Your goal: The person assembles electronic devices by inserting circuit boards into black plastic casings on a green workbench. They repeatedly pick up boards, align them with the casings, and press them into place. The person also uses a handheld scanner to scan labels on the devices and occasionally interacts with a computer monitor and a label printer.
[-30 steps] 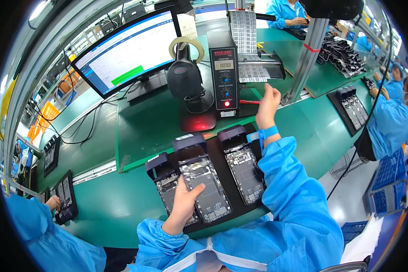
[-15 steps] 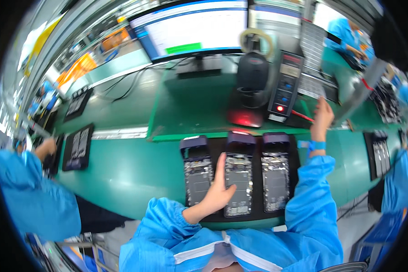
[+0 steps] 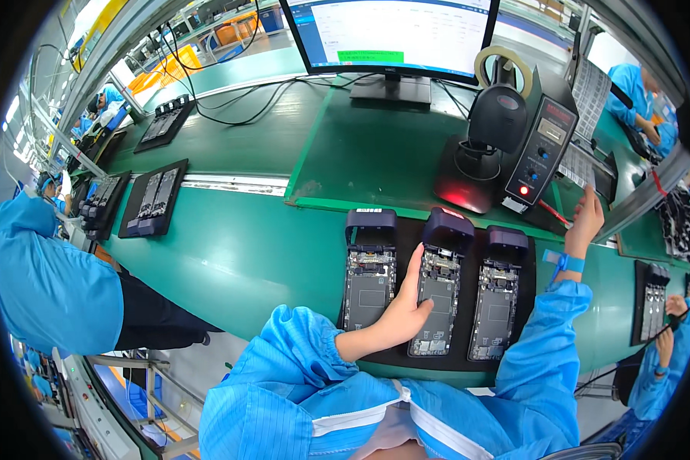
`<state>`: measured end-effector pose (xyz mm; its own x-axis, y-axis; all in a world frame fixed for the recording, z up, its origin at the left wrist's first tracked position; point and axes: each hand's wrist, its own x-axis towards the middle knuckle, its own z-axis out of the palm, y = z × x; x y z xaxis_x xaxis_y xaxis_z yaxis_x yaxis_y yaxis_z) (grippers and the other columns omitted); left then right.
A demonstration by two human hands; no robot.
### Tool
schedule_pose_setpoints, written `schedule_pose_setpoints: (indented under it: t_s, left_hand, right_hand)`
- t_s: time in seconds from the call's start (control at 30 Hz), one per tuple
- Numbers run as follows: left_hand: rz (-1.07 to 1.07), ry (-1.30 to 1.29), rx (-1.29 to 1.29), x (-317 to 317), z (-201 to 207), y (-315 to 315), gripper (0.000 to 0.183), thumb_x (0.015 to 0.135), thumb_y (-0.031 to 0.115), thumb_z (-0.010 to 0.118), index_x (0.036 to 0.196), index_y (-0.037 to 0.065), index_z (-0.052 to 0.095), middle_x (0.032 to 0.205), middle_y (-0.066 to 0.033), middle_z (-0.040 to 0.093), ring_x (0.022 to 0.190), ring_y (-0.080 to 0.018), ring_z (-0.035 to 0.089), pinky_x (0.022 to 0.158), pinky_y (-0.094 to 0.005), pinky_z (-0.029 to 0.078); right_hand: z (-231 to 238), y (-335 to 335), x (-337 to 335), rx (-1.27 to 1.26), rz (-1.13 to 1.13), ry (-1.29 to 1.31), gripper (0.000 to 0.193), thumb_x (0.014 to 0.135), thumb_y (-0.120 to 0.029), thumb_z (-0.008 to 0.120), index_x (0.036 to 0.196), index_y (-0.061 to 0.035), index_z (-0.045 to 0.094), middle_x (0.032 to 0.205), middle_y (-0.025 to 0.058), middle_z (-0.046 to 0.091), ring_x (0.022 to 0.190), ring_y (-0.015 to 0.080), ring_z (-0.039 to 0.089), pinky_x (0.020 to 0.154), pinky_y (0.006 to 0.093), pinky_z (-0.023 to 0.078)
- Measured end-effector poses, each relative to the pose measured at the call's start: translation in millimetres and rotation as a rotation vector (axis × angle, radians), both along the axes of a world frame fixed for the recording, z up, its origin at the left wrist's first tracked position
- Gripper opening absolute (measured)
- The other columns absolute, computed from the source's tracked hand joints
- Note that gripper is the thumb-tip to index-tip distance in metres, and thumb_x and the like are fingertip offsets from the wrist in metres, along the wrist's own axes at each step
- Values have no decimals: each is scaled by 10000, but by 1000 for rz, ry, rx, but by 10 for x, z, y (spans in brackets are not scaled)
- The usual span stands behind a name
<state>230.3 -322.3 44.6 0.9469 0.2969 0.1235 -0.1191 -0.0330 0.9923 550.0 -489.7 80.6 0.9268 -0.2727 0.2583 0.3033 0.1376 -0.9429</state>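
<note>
Standing by the bench, I see two bare hands at work in the head view, and I set my clock on the middle of three opened device units, the middle unit [image 3: 439, 295]. Its neighbours are the left unit [image 3: 369, 295] at nine o'clock and the right unit [image 3: 492, 314] just past three, all three lying side by side on one black tray [image 3: 527, 307]; each has a dark purple block at its far end. The left hand [image 3: 395, 320] comes in from eight, its thumb and forefinger spread in a wide V against the middle unit; the other fingers are hidden, so I cannot tell how they lie. Out at two o'clock the right hand [image 3: 585, 221], with one blue wrist strap [image 3: 569, 264], has its fingertips drawn close together at the near end of one label strip [image 3: 577, 167]; whether they pinch it, I cannot tell

Near twelve stands one monitor [image 3: 391, 34]; between twelve and one, one black scanner [image 3: 500, 119] on its stand, with one pale tape roll [image 3: 480, 73] around its top. At one o'clock sits one black dispenser [image 3: 540, 153], showing one red light and two blue knobs. Three more loaded trays [image 3: 159, 201] lie between nine and ten, beyond a co-worker's blue sleeve [image 3: 61, 284], and another loaded tray [image 3: 640, 307] rests at three, beside two hands of another co-worker [image 3: 665, 345]
</note>
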Motion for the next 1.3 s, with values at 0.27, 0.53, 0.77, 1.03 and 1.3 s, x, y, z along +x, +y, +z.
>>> schedule_pose_setpoints:
  t_s: [0.27,0.53,0.77,1.03,1.3]
  left_hand:
    - [23,52,131,0,-1,0,827,736,-98,422,1360,82,-90,1396,-182,71,1298,-254,120,1033,-322,133]
    - [92,111,519,-61,-71,-29,852,730,98,563,1358,56,-13,1386,-255,-54,1284,-426,-54,1035,-474,66]
    - [148,-75,631,-117,120,28,794,703,109,571,1365,148,134,1391,-233,-76,1251,-502,-29,1003,-573,80]
    - [397,315,852,-604,134,434,724,730,208,600,1344,185,216,1395,-229,-7,1247,-495,75,977,-571,172]
    - [327,39,687,-711,-59,414,703,708,199,627,1311,97,281,1380,-240,72,1264,-416,156,998,-468,226]
  right_hand:
    - [-16,-16,13,-10,-13,30,238,765,-286,632,793,-51,612,621,-31,452,524,40,387,432,190,257]
    - [-278,-221,378,-83,-15,6,279,760,-304,640,876,-50,633,641,-23,485,558,61,407,483,215,312]
    - [-361,-417,585,-130,48,-14,316,790,-316,573,1037,-126,628,796,-27,502,620,62,380,522,201,287]
    - [-291,-274,477,-128,11,-11,311,767,-334,619,927,-67,639,742,-31,465,619,63,383,510,193,270]
    - [77,-361,67,79,-3,-40,237,819,-294,573,858,-65,617,725,-42,507,623,45,423,540,205,314]
